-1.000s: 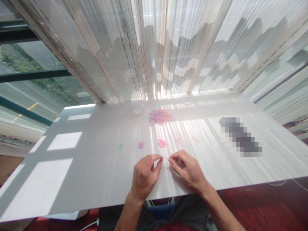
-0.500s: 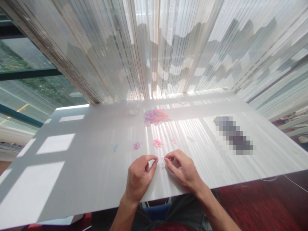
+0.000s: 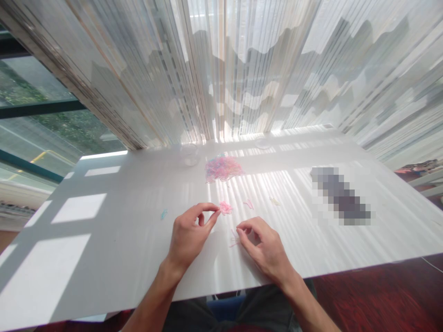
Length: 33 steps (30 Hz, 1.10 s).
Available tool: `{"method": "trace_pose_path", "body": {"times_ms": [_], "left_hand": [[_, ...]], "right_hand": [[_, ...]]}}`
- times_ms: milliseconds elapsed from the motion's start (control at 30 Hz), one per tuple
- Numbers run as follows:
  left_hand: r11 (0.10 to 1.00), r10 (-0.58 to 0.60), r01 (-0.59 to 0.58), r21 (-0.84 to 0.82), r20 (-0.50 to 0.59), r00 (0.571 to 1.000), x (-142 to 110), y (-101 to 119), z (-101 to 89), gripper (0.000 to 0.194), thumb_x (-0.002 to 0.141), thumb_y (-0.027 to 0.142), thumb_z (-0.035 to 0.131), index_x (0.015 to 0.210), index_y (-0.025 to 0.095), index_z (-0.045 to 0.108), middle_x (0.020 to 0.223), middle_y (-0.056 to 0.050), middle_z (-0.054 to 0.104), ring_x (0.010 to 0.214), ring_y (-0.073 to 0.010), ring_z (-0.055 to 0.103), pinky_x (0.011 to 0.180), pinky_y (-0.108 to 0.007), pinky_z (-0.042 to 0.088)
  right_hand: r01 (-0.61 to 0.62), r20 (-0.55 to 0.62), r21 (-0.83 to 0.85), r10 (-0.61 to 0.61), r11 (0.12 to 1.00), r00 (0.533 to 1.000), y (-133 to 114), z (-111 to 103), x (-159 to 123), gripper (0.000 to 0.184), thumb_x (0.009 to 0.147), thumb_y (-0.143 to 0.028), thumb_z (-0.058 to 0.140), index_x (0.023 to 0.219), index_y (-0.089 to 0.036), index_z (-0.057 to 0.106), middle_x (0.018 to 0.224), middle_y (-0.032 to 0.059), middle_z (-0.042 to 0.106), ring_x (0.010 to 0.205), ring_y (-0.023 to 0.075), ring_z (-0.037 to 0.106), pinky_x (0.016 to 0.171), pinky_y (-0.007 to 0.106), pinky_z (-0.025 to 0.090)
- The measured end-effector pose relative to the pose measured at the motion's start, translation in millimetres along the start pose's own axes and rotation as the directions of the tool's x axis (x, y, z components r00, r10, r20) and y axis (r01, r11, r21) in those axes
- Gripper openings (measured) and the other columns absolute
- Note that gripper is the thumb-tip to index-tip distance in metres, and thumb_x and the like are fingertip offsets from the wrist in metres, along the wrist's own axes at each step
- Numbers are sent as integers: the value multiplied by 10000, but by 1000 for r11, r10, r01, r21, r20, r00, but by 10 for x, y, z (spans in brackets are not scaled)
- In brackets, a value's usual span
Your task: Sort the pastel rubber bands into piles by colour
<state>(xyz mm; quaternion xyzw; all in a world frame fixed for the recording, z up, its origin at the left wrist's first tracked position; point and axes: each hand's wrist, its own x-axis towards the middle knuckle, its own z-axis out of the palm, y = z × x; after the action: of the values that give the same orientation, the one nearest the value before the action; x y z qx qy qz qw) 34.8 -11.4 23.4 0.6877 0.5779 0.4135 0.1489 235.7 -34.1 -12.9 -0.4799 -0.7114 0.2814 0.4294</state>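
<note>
My left hand (image 3: 189, 233) is closed in a pinch, its fingertips at the left edge of a small heap of pink rubber bands (image 3: 226, 208). Anything between those fingertips is too small to make out. Lower and to the right, my right hand (image 3: 262, 244) also pinches, just beside a few loose pale and pinkish bands (image 3: 234, 240); what it grips is unclear. A couple of pink bands (image 3: 248, 204) lie above it, with pale yellow ones (image 3: 275, 201) farther right. Blue bands (image 3: 164, 214) rest left of my left hand, which hides the purple bands.
A larger mixed heap of coloured bands (image 3: 224, 168) lies farther back on the white table (image 3: 131, 258). Behind it stand a clear round container (image 3: 190, 156) and a clear lid (image 3: 262, 144). A pixelated dark object (image 3: 341, 193) is at right. Striped curtains (image 3: 221, 69) hang along the back edge.
My left hand has moved up and away from my right hand to the pink heap, covering the purple bands. My right hand has stayed near the loose bands.
</note>
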Motion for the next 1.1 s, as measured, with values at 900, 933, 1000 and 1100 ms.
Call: {"method": "trace_pose_path", "body": {"times_ms": [900,933,1000,1100], "left_hand": [[979,21,-30,199,47,999,121,-212,3,107,919,289,674,890,238,763,729,37,706,533,-84,506,571,-214,450],[974,28,-31,225,15,999,119,-219,-56,94,916,294,686,892,243,762,721,44,699,535,-84,508,585,-214,457],[958,22,-5,287,-55,998,104,-248,-179,69,901,303,716,893,253,762,663,63,652,511,-80,478,584,-211,446],[934,-9,42,355,-95,995,57,-324,-313,81,886,322,727,877,251,764,596,74,573,485,-79,442,552,-211,406]], "right_hand": [[50,90,-53,-45,997,995,17,13,-15,103,994,-168,549,1003,-234,628,867,49,694,781,209,652,700,347,543],[51,94,-52,-46,997,994,21,13,-15,104,995,-168,547,1006,-235,625,869,49,693,783,209,651,700,348,542],[56,100,-53,-51,997,994,30,15,-18,103,997,-167,548,1014,-237,621,876,49,695,791,208,651,706,349,542],[65,107,-56,-59,996,992,38,16,-22,102,993,-169,554,1024,-238,624,887,46,699,803,208,654,715,350,543]]}}
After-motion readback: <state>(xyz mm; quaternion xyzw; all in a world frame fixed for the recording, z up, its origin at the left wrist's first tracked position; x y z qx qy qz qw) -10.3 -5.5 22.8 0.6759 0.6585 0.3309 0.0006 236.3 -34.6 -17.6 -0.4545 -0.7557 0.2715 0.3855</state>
